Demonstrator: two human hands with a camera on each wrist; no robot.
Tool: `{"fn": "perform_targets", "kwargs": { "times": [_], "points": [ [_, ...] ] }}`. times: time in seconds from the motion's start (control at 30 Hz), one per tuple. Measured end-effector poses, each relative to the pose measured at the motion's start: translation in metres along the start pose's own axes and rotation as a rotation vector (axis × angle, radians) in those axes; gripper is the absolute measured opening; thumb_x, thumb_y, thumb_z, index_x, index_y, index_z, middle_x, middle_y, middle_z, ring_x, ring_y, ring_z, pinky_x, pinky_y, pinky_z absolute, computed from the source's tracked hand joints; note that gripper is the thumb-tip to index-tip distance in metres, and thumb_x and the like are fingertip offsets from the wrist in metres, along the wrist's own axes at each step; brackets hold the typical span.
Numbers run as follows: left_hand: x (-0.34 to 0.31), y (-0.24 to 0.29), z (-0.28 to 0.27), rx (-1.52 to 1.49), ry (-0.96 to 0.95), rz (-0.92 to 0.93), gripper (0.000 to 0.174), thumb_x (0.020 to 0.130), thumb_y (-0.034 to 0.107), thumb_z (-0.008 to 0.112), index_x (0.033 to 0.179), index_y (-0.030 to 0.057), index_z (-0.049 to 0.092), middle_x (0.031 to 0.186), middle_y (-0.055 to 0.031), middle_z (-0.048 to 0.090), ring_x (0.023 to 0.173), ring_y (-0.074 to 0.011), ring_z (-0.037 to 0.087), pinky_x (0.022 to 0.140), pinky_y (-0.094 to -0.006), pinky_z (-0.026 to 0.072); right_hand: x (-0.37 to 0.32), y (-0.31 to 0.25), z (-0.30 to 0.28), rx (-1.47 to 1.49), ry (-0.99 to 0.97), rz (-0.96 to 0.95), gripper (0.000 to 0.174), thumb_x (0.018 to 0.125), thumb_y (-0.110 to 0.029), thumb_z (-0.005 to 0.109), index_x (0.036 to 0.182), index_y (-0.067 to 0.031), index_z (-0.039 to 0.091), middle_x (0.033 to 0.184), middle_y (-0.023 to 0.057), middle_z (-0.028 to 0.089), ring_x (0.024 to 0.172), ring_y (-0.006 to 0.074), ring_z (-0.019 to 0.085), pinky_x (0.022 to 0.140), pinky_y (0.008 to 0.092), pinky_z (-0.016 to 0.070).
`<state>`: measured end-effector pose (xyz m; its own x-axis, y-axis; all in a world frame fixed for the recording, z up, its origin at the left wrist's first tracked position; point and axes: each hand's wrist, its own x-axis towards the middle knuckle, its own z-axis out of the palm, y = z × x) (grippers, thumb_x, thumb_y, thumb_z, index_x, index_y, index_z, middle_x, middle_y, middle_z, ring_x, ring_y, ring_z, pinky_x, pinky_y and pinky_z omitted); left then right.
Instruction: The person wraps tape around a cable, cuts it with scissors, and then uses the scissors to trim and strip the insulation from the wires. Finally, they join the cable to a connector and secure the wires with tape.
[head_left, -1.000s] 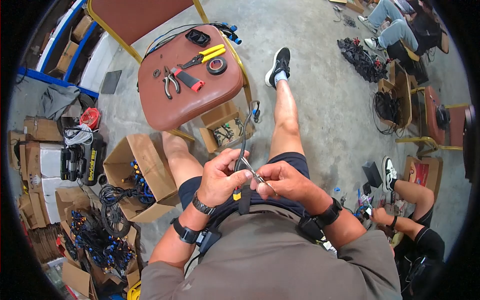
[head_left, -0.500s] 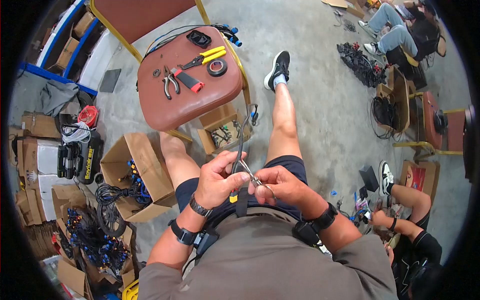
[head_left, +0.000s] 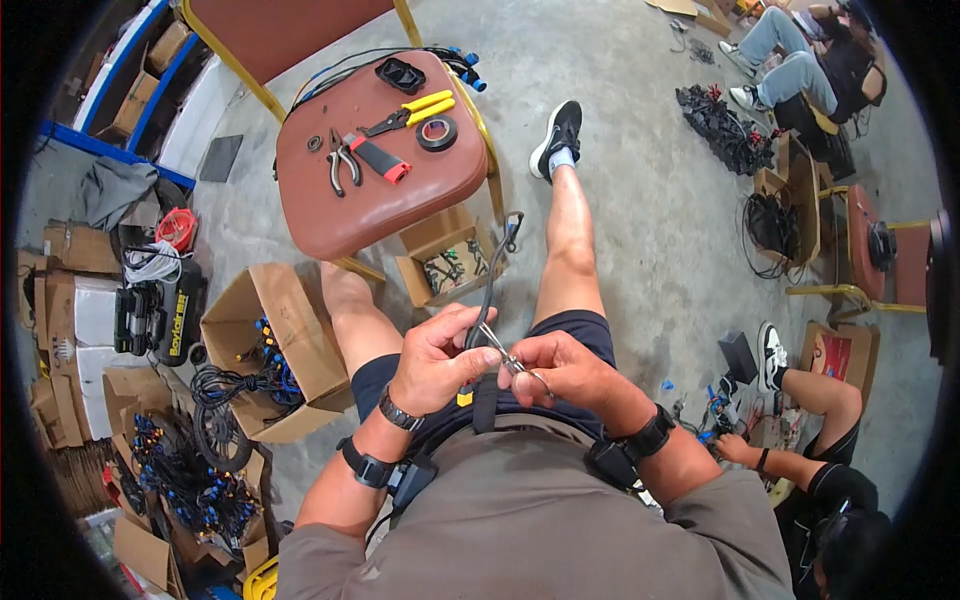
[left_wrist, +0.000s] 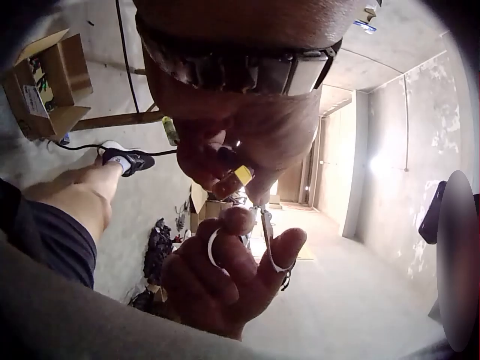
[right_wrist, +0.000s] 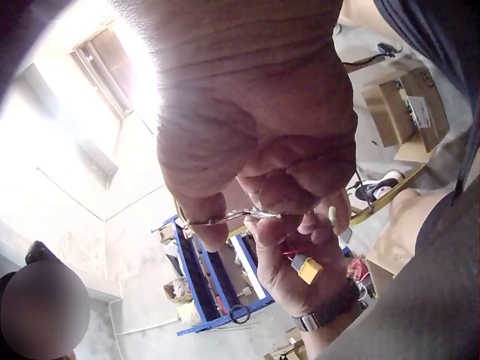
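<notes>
Metal scissors (head_left: 507, 357) are held by the right hand (head_left: 568, 372), its thumb and fingers at the ring handles. The left hand (head_left: 436, 360) grips a black cable (head_left: 489, 290) that runs up toward the chair; the scissor blades lie against its fingers. A yellow connector (left_wrist: 243, 175) pokes out from the left hand in the left wrist view, and in the right wrist view the same yellow connector (right_wrist: 309, 271) shows beside a short red wire. What the blade tips touch is hidden by the fingers.
A brown chair (head_left: 330, 215) bears pliers (head_left: 343, 165), yellow-handled strippers (head_left: 410, 113) and black tape (head_left: 437, 133). Below it stands a small box (head_left: 418, 284) of parts. At left is a larger carton (head_left: 300, 340) with cables. Other people sit at the right.
The hands have shifted slightly left in the head view, and the scissors have turned a little. Both grips stay much the same. The seated person at lower right has moved an arm.
</notes>
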<state>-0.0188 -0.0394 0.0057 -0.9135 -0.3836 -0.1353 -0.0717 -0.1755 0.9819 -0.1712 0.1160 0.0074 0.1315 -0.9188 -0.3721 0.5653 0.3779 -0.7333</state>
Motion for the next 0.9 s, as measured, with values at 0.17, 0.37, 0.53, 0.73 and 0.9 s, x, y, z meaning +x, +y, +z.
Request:
{"fn": "perform_targets", "kwargs": {
  "times": [0.17, 0.37, 0.53, 0.73, 0.9],
  "points": [
    [0.000, 0.003, 0.003, -0.022, 0.022, -0.005, 0.042, 0.082, 0.007, 0.072, 0.121, -0.0023, 0.057, 0.095, -0.0028, 0.055, 0.072, -0.0062, 0.054, 0.058, -0.0196, 0.0454, 0.001, 0.002, 0.000, 0.003, 0.009, 0.001, 0.030, 0.082, -0.029, 0.070, 0.097, -0.0030, 0.064, 0.067, 0.0020, 0.060, 0.052, 0.0061, 0.050, 0.046, 0.0194, 0.0350],
    [0.000, -0.001, 0.004, 0.004, 0.039, 0.014, 0.042, 0.082, 0.007, 0.072, 0.120, -0.0026, 0.058, 0.092, -0.0019, 0.054, 0.069, -0.0060, 0.053, 0.057, -0.0196, 0.0446, 0.002, 0.003, 0.001, 0.019, 0.027, -0.006, 0.028, 0.082, -0.026, 0.070, 0.096, -0.0032, 0.064, 0.067, 0.0018, 0.060, 0.053, 0.0063, 0.051, 0.047, 0.0197, 0.0368],
    [-0.001, -0.001, 0.007, 0.139, 0.081, 0.050, 0.043, 0.081, 0.009, 0.074, 0.119, -0.0029, 0.058, 0.091, -0.0010, 0.053, 0.071, -0.0055, 0.052, 0.056, -0.0186, 0.0425, 0.000, 0.005, 0.004, 0.034, 0.046, -0.016, 0.023, 0.085, -0.023, 0.069, 0.096, -0.0041, 0.063, 0.070, 0.0015, 0.060, 0.057, 0.0064, 0.052, 0.050, 0.0208, 0.0402],
    [-0.001, 0.007, 0.020, 0.000, 0.126, 0.013, 0.044, 0.079, 0.015, 0.075, 0.116, -0.0030, 0.060, 0.085, 0.0003, 0.051, 0.068, -0.0055, 0.048, 0.057, -0.0208, 0.0405, 0.002, 0.010, 0.002, 0.118, 0.065, -0.146, 0.023, 0.088, -0.025, 0.067, 0.098, -0.0052, 0.060, 0.076, -0.0008, 0.058, 0.062, 0.0040, 0.050, 0.053, 0.0189, 0.0411],
    [0.000, 0.003, 0.012, -0.120, 0.129, -0.030, 0.043, 0.081, 0.003, 0.071, 0.120, -0.0051, 0.055, 0.096, -0.0031, 0.055, 0.068, -0.0069, 0.054, 0.056, -0.0193, 0.0447, -0.002, 0.002, 0.003, 0.019, 0.042, -0.069, 0.026, 0.086, -0.026, 0.068, 0.097, -0.0035, 0.061, 0.074, 0.0027, 0.061, 0.058, 0.0077, 0.054, 0.053, 0.0208, 0.0429]
  ]
}}
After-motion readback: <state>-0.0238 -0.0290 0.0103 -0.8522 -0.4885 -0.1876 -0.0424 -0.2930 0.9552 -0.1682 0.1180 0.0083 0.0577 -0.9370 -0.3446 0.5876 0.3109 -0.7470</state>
